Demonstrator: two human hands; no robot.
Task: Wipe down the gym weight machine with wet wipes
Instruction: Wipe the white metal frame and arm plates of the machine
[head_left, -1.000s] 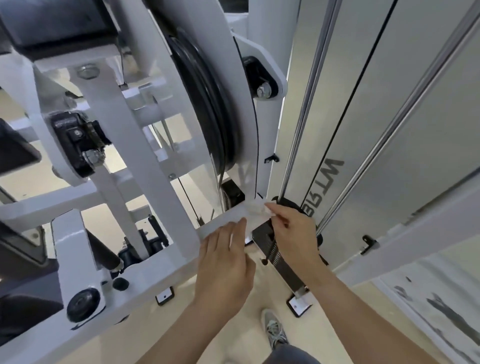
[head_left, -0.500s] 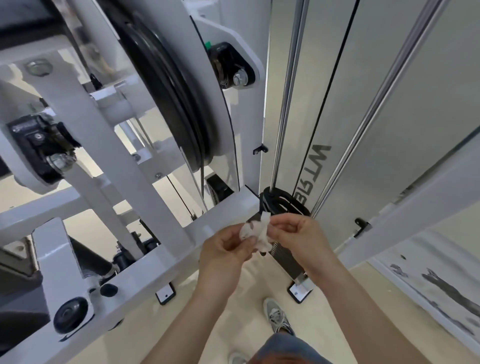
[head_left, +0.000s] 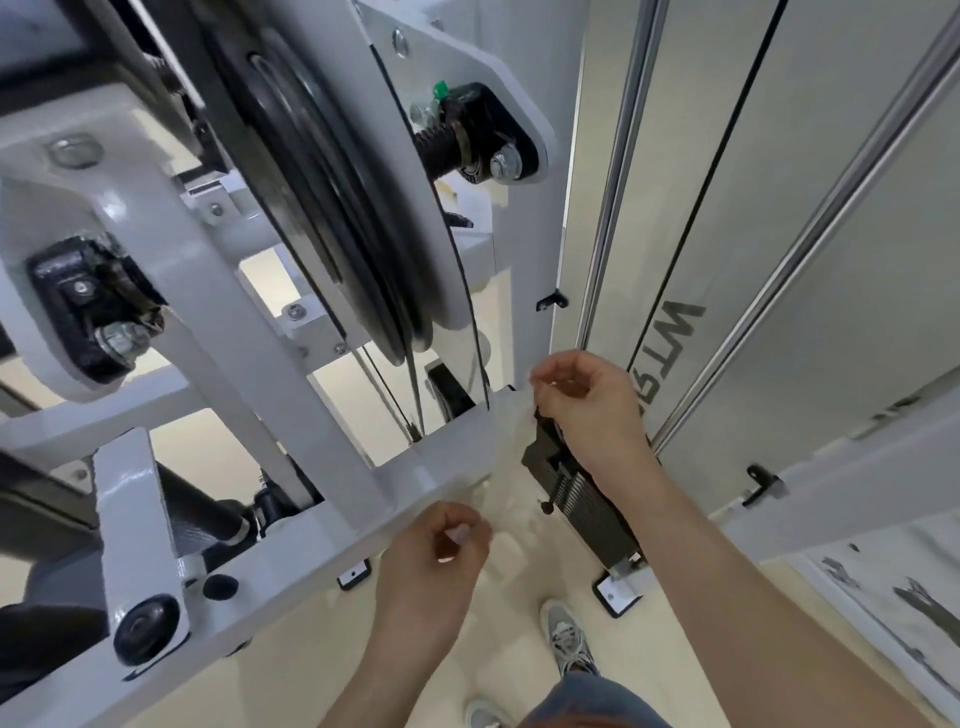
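Fingers (head_left: 460, 532) of left hand (head_left: 431, 569) and right hand (head_left: 589, 410) pinch a wet wipe (head_left: 506, 434), apparently touching the frame bar (head_left: 322, 525).

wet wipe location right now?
Head view, lower centre: wet wipe stretched between right hand above and left hand below, in front of the white frame beam, beside the black weight stack.

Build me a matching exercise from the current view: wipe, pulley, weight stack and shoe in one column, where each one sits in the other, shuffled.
Things:
1. wet wipe
2. pulley wheel
3. weight stack
4. sneaker

Places:
A. on the floor, bottom of the view
B. high up in the white frame
C. pinched between left hand and right hand
D. just beneath the right wrist

Pairs: 1-C, 2-B, 3-D, 4-A
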